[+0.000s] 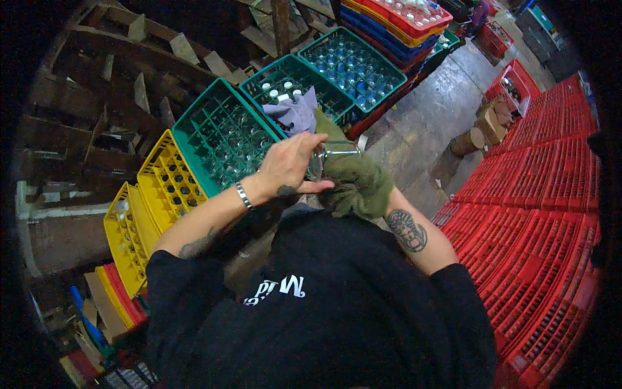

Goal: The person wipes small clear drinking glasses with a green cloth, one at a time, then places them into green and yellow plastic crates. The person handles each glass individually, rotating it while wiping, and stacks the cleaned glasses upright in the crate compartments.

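Observation:
A clear glass bottle (343,148) lies roughly sideways before my chest, its white cap (362,142) pointing right. My left hand (291,163) grips its base end between thumb and fingers. An olive-green cloth (357,187) is bunched against the bottle's near side and drapes behind it. That cloth covers my right hand, so its fingers are hidden; only the wrist and forearm show. Just beyond my left hand, a lilac cloth (295,113) hangs over the edge of a green crate (335,90) holding white-capped bottles (282,92).
Left of me, a green divided crate (194,133) holds clear glass bottles, beside yellow crates (167,160). Farther off are another green crate (399,78) of bottles and a stack of coloured crates (388,34). Red crates (525,228) line the right side, beyond the concrete floor (413,136).

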The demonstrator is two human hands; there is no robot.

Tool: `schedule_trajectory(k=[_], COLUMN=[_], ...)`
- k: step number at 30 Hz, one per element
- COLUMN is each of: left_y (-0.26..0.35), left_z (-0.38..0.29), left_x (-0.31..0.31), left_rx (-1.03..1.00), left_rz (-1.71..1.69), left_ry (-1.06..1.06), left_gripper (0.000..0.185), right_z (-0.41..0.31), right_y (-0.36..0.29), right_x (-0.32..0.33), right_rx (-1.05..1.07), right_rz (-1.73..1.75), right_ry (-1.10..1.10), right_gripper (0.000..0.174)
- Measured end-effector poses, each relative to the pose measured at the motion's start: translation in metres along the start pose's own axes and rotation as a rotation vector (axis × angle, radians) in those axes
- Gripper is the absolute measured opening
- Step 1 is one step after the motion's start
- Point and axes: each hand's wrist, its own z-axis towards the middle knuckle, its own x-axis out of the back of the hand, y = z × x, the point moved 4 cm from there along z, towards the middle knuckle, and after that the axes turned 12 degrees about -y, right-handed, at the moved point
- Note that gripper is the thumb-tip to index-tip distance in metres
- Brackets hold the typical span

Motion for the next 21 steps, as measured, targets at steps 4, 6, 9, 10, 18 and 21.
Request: schedule_trajectory(k=[4,6,9,10,18,21], left_y=[-0.025,-0.032,-0.045,-0.041,-0.069,-0.082], left_z=[-0.026,-0.031,-0.032,-0.034,-0.063,-0.072], left_x=[0.013,0.004,-0.011,-0.005,0.018,0.015], left_rx=[-0.158,-0.149,-0.049,0.028,-0.126,-0.154], left_rz=[-0.096,-0.331,-0.145,-0.121,-0.185,-0.165], left_ry=[0.286,0.400,0.244,0.273,0.584,0.596], left_gripper=[0.081,0.079,0.082,0.085,0.090,0.090], right_z=[0.008,0.036,0.059,0.061,0.114,0.118], right_y=[0.008,0.014,0.038,0.051,0.049,0.083], right_x=[-0.001,-0.008,-0.011,-0.004,-0.041,-0.025], right_rx=[0.147,0.030,0.063,0.083,-0.025,-0.073], right_rz=[-0.263,1.036,0.842,0.496,-0.905,-0.597], right_ry=[0.113,0.065,0.303,0.378,0.358,0.348], right_gripper=[0.049,0.056,0.059,0.058,0.058,0.046])
